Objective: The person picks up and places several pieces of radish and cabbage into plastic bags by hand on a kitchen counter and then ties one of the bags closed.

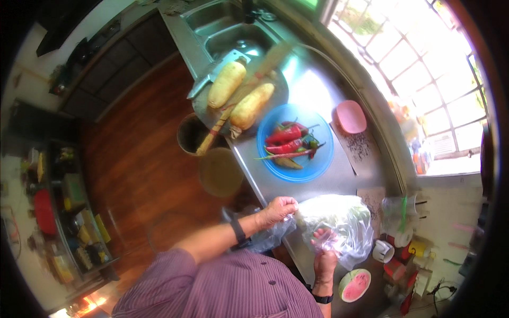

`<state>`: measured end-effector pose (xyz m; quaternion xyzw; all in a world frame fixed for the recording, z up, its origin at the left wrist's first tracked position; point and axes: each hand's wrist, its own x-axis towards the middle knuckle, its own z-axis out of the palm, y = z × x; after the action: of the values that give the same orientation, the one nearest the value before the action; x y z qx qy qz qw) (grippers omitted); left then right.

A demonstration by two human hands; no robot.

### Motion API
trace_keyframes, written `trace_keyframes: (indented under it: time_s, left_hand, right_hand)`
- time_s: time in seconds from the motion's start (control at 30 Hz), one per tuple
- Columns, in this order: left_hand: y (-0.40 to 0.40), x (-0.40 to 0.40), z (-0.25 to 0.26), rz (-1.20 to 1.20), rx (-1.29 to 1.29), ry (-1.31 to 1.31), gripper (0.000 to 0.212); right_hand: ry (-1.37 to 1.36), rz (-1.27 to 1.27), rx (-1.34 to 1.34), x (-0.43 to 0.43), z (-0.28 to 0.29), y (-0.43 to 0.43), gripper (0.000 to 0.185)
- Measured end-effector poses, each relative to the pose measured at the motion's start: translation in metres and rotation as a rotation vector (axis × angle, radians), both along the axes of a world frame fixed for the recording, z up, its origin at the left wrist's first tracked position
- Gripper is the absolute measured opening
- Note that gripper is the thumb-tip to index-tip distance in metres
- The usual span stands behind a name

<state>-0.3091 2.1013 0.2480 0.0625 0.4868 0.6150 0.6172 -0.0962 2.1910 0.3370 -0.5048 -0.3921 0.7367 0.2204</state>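
Observation:
A clear plastic bag (350, 226) with a pale, whitish-green bulk inside lies on the steel counter; the film blurs what that is, perhaps a leafy vegetable. My left hand (278, 209) pinches the bag's edge between thumb and fingers. On the near side, my right hand (325, 254) grips the bag, and its fingers show through the film. Another loose clear plastic bag (274, 234) hangs at the counter's front edge below my left wrist. Beyond the hands stands a blue plastic basin (294, 177) holding several red chillies (284, 135).
Two pale, thick roots (226, 84) (252, 105), a cleaver (203, 85) and a straw brush (216, 131) lie on a round board (282, 91). A double sink (234, 37) is farther off. A cut watermelon (354, 285), a white mug (383, 251) and a pink container (350, 116) sit nearby.

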Motion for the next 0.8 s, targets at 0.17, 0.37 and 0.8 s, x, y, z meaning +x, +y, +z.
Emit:
trace_keyframes:
  time_s: [0.17,0.37,0.8]
  left_hand:
    - [0.0,-0.004,-0.001,-0.037,-0.042,0.027,0.008]
    - [0.005,-0.007,0.024,-0.116,-0.017,0.034,0.009]
    - [-0.01,-0.009,-0.018,0.099,-0.108,-0.011,0.007]
  right_hand:
    - [0.497,-0.312,-0.8,0.032,-0.071,0.015,0.031]
    - [0.255,-0.029,-0.617,0.004,-0.031,0.013,0.033]
    - [0.509,-0.084,-0.254,0.049,0.035,0.003,0.07]
